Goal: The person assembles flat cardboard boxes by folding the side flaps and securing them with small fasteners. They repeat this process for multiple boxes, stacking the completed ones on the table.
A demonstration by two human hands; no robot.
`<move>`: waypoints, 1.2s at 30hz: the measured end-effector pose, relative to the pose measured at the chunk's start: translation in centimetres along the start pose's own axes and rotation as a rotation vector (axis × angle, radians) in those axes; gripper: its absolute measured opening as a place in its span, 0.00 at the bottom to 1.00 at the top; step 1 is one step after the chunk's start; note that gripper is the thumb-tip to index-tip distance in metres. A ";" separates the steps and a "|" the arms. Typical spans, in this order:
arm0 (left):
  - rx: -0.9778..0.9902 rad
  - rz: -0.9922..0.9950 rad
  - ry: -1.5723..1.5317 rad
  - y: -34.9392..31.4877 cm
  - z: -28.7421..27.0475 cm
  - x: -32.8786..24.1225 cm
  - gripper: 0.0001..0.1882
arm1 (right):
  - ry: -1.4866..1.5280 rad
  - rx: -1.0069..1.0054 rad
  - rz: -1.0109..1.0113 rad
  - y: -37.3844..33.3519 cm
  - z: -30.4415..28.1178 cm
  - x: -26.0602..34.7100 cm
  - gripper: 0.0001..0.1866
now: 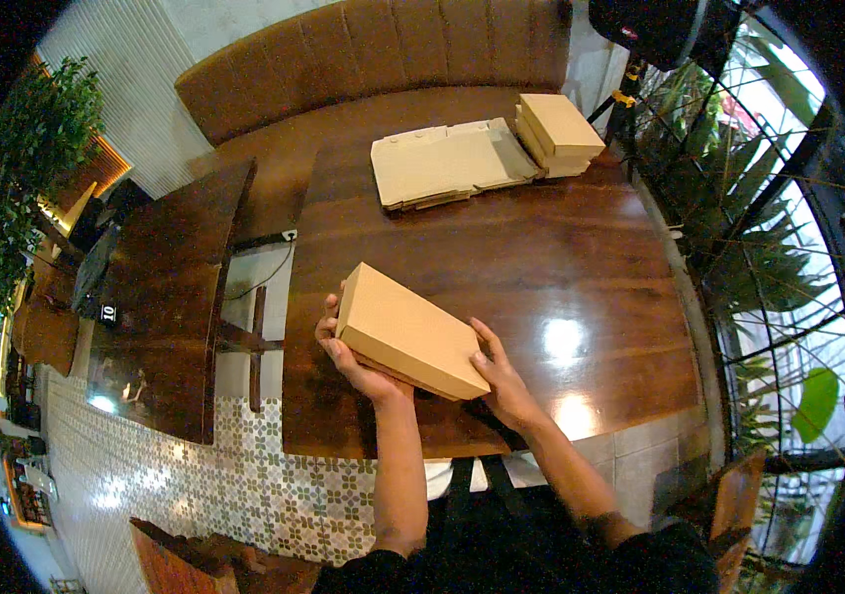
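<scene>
Brown box (412, 332), held above the table (600, 267), near side: the left hand (358, 366) cups its left end, fingers curled round; the right hand (501, 378) clasps its right end, thumb on top, probably for balance. Flat cardboard (452, 163) and stacked boxes (563, 134) lie far, seemingly out of the way.

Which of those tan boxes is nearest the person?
The tan box held in the foreground; the stacked boxes sit on the far side of the table, beside flat cardboard.
</scene>
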State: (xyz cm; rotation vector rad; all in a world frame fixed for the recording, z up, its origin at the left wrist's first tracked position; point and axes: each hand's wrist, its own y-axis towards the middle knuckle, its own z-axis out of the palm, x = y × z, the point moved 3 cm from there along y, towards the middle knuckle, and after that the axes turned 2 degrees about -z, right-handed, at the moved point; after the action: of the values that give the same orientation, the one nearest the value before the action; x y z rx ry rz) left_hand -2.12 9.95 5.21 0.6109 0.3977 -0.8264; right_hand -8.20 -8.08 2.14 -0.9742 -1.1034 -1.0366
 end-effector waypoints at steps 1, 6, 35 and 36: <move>0.013 0.019 -0.018 -0.1 0.5 0.3 0.21 | 0.169 -0.101 0.143 0.2 0.0 -0.5 0.38; 0.207 0.024 0.061 -0.9 2.9 1.3 0.22 | 0.583 -0.208 0.128 0.5 -0.2 -0.1 0.37; 0.730 -0.047 1.522 -1.7 -1.3 8.8 0.12 | -0.787 -1.272 -0.107 27.1 -31.9 17.1 0.44; 0.727 -0.043 1.532 -1.6 -1.3 8.8 0.12 | -0.778 -1.285 -0.096 27.0 -31.5 17.3 0.45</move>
State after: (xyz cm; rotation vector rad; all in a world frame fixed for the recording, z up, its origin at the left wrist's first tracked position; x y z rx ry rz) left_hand 1.95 5.00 -1.15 1.9005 1.5176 -0.3653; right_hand 26.97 -34.73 10.90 -2.5195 -1.0104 -1.5133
